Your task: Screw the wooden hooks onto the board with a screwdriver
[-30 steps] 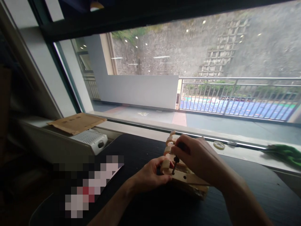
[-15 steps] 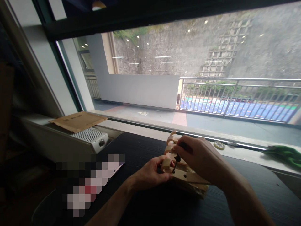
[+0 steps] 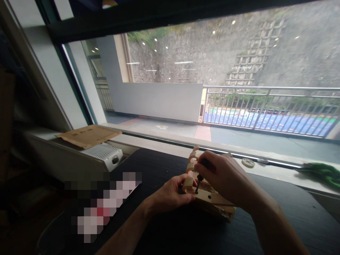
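Observation:
My right hand [image 3: 220, 171] is closed round the dark handle of a screwdriver [image 3: 198, 184], whose shaft points down at a hole near the left end of a pale wooden strip. That strip belongs to a wooden piece with curved hooks [image 3: 204, 197] along its left side. My left hand [image 3: 175, 193] grips its near left corner, thumb in front and fingers behind the nearest hook. A second dark hole shows in the strip, to the right of the tip. Beneath the wood lies a shiny, yellowish wrapped bundle [image 3: 225, 213]; what it is I cannot tell.
All this rests on a black table [image 3: 148, 166] by a window. A pixelated sheet [image 3: 111, 202] lies at the left. On the sill are a roll of tape [image 3: 248, 162] and a green cloth [image 3: 322, 175]. A brown envelope [image 3: 89, 136] sits on a white appliance [image 3: 111, 157].
My right hand has shifted very slightly at the screwdriver, its tip staying at the same hole. My left hand keeps its grip on the wooden piece. The view has tilted a little.

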{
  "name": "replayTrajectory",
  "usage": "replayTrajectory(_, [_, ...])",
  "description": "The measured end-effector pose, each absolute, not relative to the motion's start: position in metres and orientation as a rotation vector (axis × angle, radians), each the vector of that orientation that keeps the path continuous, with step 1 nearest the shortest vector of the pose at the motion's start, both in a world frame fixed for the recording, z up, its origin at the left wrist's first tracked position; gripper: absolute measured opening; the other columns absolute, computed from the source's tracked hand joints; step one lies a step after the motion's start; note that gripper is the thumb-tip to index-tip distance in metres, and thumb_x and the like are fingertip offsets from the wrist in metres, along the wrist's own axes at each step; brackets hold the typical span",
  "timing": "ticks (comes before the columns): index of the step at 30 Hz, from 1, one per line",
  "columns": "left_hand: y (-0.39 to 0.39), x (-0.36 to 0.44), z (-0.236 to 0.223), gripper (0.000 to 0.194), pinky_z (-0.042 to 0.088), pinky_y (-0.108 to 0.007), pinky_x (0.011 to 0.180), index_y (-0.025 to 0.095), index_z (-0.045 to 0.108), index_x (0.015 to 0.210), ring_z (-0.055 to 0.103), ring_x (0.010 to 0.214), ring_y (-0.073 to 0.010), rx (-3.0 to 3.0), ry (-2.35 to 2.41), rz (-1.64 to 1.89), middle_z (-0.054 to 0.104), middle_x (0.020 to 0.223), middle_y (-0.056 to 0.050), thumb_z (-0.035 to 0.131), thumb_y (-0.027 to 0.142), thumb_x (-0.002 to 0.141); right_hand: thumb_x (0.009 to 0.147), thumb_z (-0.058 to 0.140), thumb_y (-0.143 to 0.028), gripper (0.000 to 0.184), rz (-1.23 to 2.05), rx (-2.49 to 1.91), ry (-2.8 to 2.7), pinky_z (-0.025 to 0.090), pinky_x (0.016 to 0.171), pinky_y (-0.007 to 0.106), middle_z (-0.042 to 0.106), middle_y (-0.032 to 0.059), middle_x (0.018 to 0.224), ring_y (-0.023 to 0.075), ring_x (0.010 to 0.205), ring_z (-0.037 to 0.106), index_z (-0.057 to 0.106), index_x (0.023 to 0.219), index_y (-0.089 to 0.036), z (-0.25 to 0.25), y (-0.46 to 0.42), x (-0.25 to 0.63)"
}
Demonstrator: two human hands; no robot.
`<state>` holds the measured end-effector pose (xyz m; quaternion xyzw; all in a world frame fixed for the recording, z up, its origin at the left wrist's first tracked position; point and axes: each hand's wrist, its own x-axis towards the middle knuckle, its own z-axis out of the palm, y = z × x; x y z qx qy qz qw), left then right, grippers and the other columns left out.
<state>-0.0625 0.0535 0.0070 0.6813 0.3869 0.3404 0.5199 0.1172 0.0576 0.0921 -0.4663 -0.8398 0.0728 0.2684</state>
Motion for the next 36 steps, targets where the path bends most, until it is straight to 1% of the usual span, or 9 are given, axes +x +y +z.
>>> replayTrajectory(6, [0.053, -0.062, 0.007, 0.023, 0.038, -0.021, 0.065, 0.017, 0.059, 0.094, 0.047, 0.072, -0.0111, 1.637, 0.94, 0.807, 0.052, 0.082, 0.001, 0.064, 0.022, 0.072, 0.085, 0.047, -0.037, 0.025, 0.112, -1.355, -2.175, 0.021, 0.044, 0.024, 0.053, -0.003, 0.051, 0.0093, 0.043, 0.039, 0.056, 0.068, -0.02, 0.09, 0.064, 0.12])
replayTrajectory(9, [0.053, -0.062, 0.005, 0.024, 0.04, -0.023, 0.069, 0.018, 0.058, 0.096, 0.049, 0.075, -0.0119, 1.618, 0.942, 0.826, 0.054, 0.085, 0.001, 0.064, 0.021, 0.072, 0.084, 0.049, -0.036, 0.02, 0.135, -1.32, -2.222, 0.022, 0.044, 0.023, 0.053, -0.0048, 0.052, 0.0091, 0.045, 0.04, 0.059, 0.073, -0.022, 0.091, 0.061, 0.123])
replayTrajectory(13, [0.053, -0.062, 0.005, 0.024, 0.04, -0.024, 0.071, 0.017, 0.059, 0.095, 0.049, 0.077, -0.0125, 1.609, 0.935, 0.829, 0.055, 0.087, 0.0, 0.064, 0.02, 0.072, 0.084, 0.049, -0.03, 0.014, 0.228, -1.212, -2.27, 0.024, 0.045, 0.022, 0.055, -0.0055, 0.056, 0.0079, 0.047, 0.041, 0.061, 0.077, -0.023, 0.094, 0.055, 0.125])
replayTrajectory(17, [0.053, -0.062, 0.007, 0.023, 0.04, -0.023, 0.069, 0.017, 0.059, 0.095, 0.049, 0.076, -0.012, 1.63, 0.933, 0.82, 0.053, 0.086, 0.0, 0.063, 0.019, 0.073, 0.085, 0.048, -0.033, 0.021, 0.199, -1.259, -2.252, 0.022, 0.044, 0.023, 0.054, -0.0045, 0.053, 0.0084, 0.046, 0.04, 0.059, 0.071, -0.021, 0.094, 0.057, 0.123])
replayTrajectory(22, [0.052, -0.063, 0.007, 0.023, 0.039, -0.023, 0.067, 0.017, 0.058, 0.096, 0.046, 0.072, -0.0111, 1.649, 0.941, 0.802, 0.051, 0.081, 0.002, 0.062, 0.018, 0.074, 0.086, 0.047, -0.039, 0.027, 0.142, -1.381, -2.197, 0.022, 0.044, 0.024, 0.052, -0.0041, 0.05, 0.0091, 0.044, 0.039, 0.058, 0.07, -0.021, 0.091, 0.062, 0.121])
replayTrajectory(24, [0.053, -0.063, 0.007, 0.022, 0.039, -0.023, 0.068, 0.017, 0.058, 0.096, 0.046, 0.073, -0.0113, 1.651, 0.941, 0.806, 0.051, 0.082, 0.002, 0.062, 0.018, 0.074, 0.086, 0.047, -0.038, 0.026, 0.146, -1.345, -2.208, 0.022, 0.043, 0.024, 0.053, -0.0042, 0.052, 0.0089, 0.045, 0.04, 0.059, 0.071, -0.021, 0.091, 0.061, 0.122])
replayTrajectory(29, [0.055, -0.063, 0.006, 0.023, 0.039, -0.022, 0.069, 0.017, 0.057, 0.096, 0.047, 0.076, -0.0116, 1.654, 0.937, 0.793, 0.051, 0.087, 0.001, 0.062, 0.018, 0.074, 0.082, 0.052, -0.031, 0.011, 0.188, -1.235, -2.248, 0.024, 0.044, 0.021, 0.054, -0.0074, 0.054, 0.0073, 0.046, 0.041, 0.061, 0.079, -0.025, 0.094, 0.053, 0.126])
replayTrajectory(32, [0.055, -0.064, 0.007, 0.023, 0.039, -0.022, 0.069, 0.018, 0.056, 0.097, 0.047, 0.076, -0.0115, 1.659, 0.94, 0.785, 0.051, 0.086, 0.001, 0.062, 0.018, 0.074, 0.084, 0.051, -0.028, 0.012, 0.195, -1.211, -2.266, 0.025, 0.045, 0.021, 0.054, -0.0081, 0.054, 0.007, 0.047, 0.041, 0.06, 0.076, -0.025, 0.095, 0.052, 0.127])
replayTrajectory(36, [0.054, -0.064, 0.007, 0.023, 0.039, -0.022, 0.069, 0.018, 0.057, 0.097, 0.047, 0.077, -0.0116, 1.666, 0.947, 0.772, 0.052, 0.087, 0.001, 0.061, 0.019, 0.075, 0.086, 0.05, -0.034, 0.018, 0.127, -1.261, -2.224, 0.024, 0.045, 0.021, 0.054, -0.0075, 0.051, 0.0073, 0.045, 0.041, 0.059, 0.073, -0.024, 0.094, 0.058, 0.128])
